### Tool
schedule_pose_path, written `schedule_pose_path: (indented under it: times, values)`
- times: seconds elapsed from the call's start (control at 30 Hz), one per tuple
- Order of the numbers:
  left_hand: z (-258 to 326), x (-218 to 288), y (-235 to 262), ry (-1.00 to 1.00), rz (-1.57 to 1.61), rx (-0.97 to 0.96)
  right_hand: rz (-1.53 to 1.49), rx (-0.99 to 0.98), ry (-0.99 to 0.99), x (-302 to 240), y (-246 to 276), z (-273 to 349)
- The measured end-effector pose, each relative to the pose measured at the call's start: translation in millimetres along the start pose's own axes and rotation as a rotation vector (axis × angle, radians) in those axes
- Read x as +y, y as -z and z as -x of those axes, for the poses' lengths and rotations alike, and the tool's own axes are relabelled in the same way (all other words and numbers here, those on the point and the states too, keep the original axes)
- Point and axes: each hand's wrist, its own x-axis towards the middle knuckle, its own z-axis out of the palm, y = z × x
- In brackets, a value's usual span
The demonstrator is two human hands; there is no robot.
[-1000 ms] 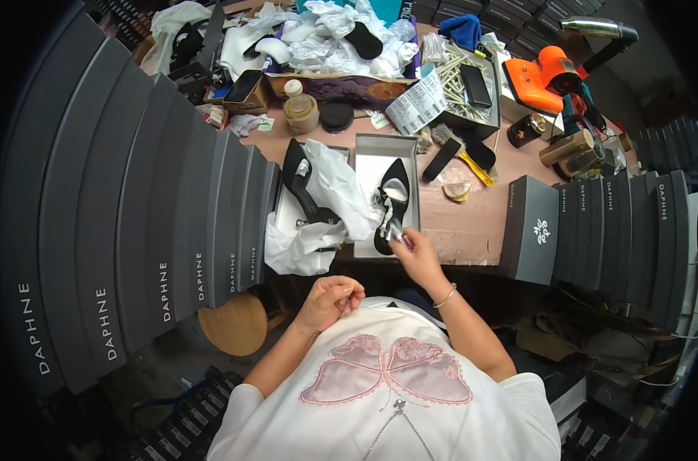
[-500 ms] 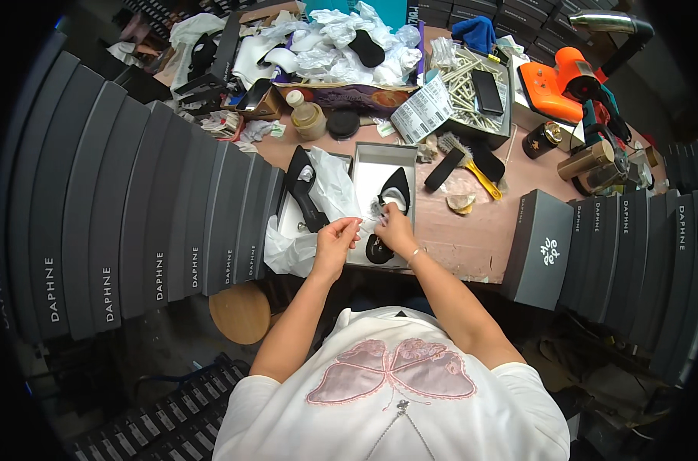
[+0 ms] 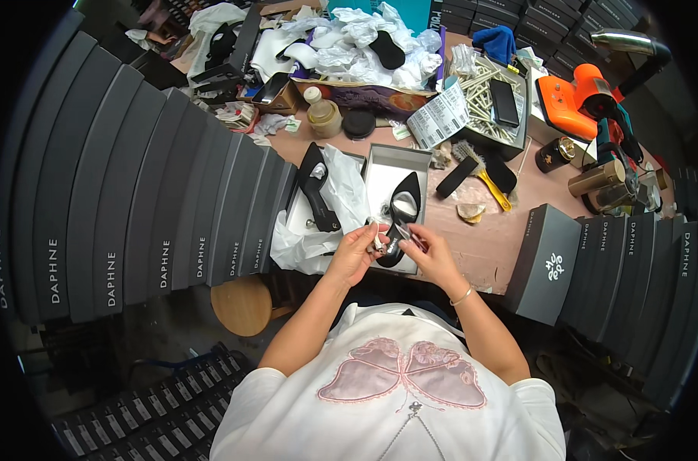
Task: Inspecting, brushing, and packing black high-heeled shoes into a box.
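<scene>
Over the near end of the white-lined box half (image 3: 374,165), my left hand (image 3: 355,253) pinches a small whitish, shiny piece (image 3: 377,237) whose kind I cannot make out. Close beside it, the fingers of my right hand (image 3: 435,260) are pressed together around something thin, possibly translucent. Beneath and between both hands lies a black pointed shoe (image 3: 412,184), toe away from me, its heel end partly hidden. Its black mate (image 3: 313,178) lies to the left on white tissue paper (image 3: 345,184) in the other box half.
Stacked dark shoe boxes (image 3: 160,184) wall the left; more boxes (image 3: 545,265) stand right. Behind are a glue bottle (image 3: 323,114), a round black lid (image 3: 359,124) and a carton of crumpled paper (image 3: 364,96). A yellow-handled brush (image 3: 493,188) and an orange tool (image 3: 558,104) sit right.
My right hand has drawn back from the shoe's opening toward me and right. My left hand has moved right, and a small whitish piece now shows in its fingers. The whole view has shifted slightly.
</scene>
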Motion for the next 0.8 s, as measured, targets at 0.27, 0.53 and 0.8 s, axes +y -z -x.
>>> schedule_pose_path:
  times: [0.27,0.53,0.8]
  values:
    - [5,3,8,0.072,-0.095,-0.043,0.234,0.020,0.073,-31,-18,44]
    - [7,5,6,0.057,-0.208,-0.087,0.297,0.073,0.084,-34,-24,40]
    - [17,-5,2,-0.050,-0.277,-0.155,0.265,0.162,0.075,-26,-29,43]
